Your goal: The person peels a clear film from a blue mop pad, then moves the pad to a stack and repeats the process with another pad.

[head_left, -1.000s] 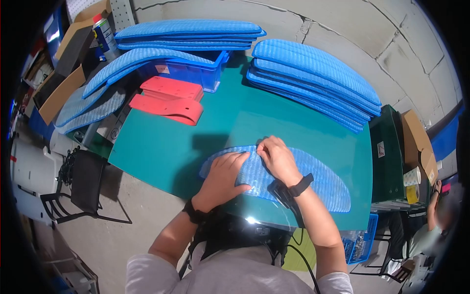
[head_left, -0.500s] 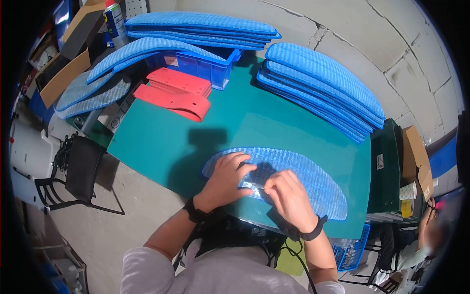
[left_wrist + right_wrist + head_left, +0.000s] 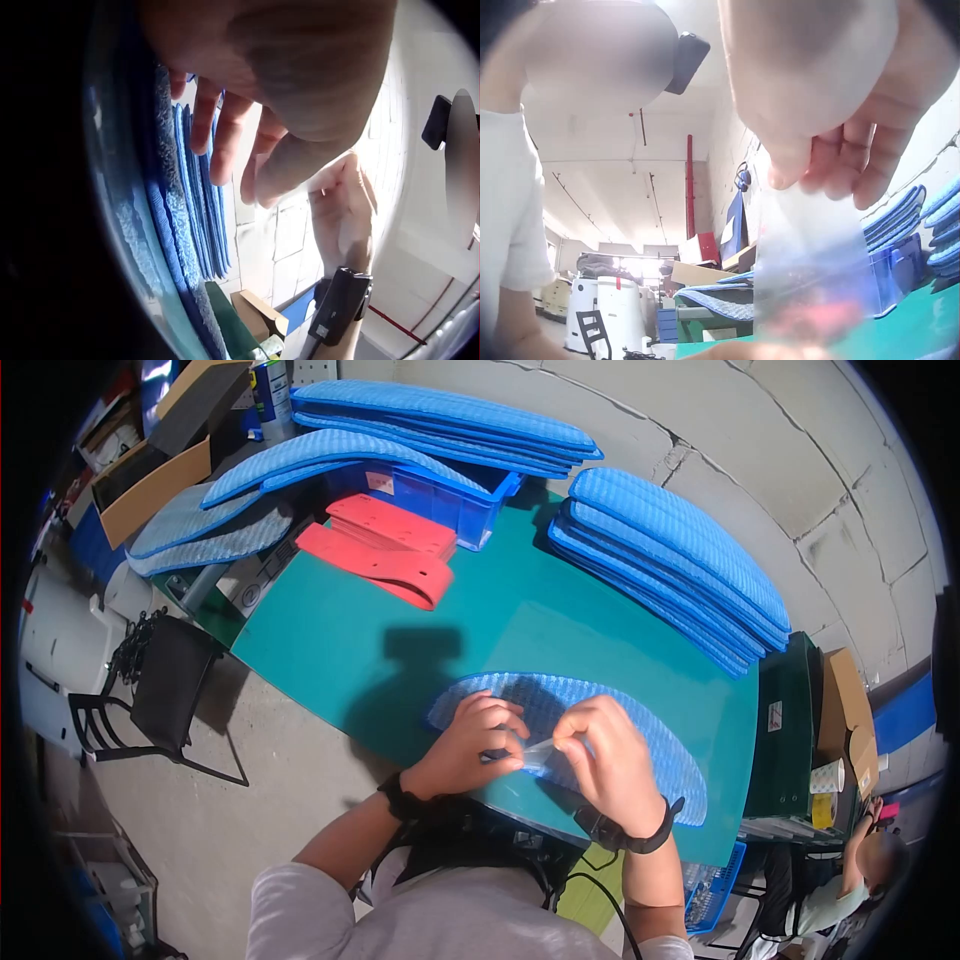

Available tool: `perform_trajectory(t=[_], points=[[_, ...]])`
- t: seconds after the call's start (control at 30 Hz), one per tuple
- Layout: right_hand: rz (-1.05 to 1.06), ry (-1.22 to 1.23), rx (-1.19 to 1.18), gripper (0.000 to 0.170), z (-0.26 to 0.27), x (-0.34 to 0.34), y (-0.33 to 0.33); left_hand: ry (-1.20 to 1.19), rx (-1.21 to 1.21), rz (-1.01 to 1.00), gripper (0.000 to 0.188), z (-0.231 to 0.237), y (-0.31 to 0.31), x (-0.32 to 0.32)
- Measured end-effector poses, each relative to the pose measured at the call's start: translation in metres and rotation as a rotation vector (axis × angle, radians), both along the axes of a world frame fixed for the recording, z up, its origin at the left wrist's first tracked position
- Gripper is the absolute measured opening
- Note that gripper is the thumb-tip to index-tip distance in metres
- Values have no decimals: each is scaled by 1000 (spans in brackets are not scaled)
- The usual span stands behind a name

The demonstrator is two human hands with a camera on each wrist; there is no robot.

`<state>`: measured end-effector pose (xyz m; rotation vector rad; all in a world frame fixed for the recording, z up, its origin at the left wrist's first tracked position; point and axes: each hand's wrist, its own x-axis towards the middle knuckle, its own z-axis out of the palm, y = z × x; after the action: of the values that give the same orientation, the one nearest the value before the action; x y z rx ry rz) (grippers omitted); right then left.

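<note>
A half-moon blue pad (image 3: 640, 730) lies on the green table, partly under both hands. The right hand (image 3: 612, 765) pinches a thin clear plastic piece (image 3: 538, 751) between thumb and fingers, above the pad's near edge. At the other end of that plastic, the left hand (image 3: 468, 745) pinches with thumb and fingertips. In the right wrist view the see-through sheet (image 3: 810, 262) hangs from the right thumb and fingers, blurred. The left wrist view shows the left hand (image 3: 277, 97) with thumb and a finger meeting.
Blue pads are stacked at the back right (image 3: 670, 560) and back left (image 3: 440, 420), beside a blue bin (image 3: 460, 515). Folded red strips (image 3: 390, 550) lie at the left. A black chair (image 3: 175, 680) stands left of the table; another person (image 3: 835, 900) is at the far right.
The right hand came down from the pad's far edge to its near side and now lifts the clear plastic. The left hand's fingers, spread flat on the pad before, have curled in to pinch.
</note>
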<state>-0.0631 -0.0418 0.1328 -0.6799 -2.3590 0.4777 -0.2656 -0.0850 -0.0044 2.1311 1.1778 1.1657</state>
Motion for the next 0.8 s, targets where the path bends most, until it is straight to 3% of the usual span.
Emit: perform_trajectory(t=[0.07,0.2,0.33,0.53,0.8], points=[[-21,16,-56,13,0,-3,9,-182,-28,-48,12,2,-2,-6],[-59,47,-278,5,-21,-14,45,-116,-129,19,12,12,-19,-9],[-13,-27,-363,8,-65,-29,74,-84,-195,263,15,8,-29,-3],[26,-124,-313,9,-113,-38,97,34,-132,412,20,8,-26,5],[21,-195,-237,7,-118,-38,99,280,-60,481,26,21,-31,2]])
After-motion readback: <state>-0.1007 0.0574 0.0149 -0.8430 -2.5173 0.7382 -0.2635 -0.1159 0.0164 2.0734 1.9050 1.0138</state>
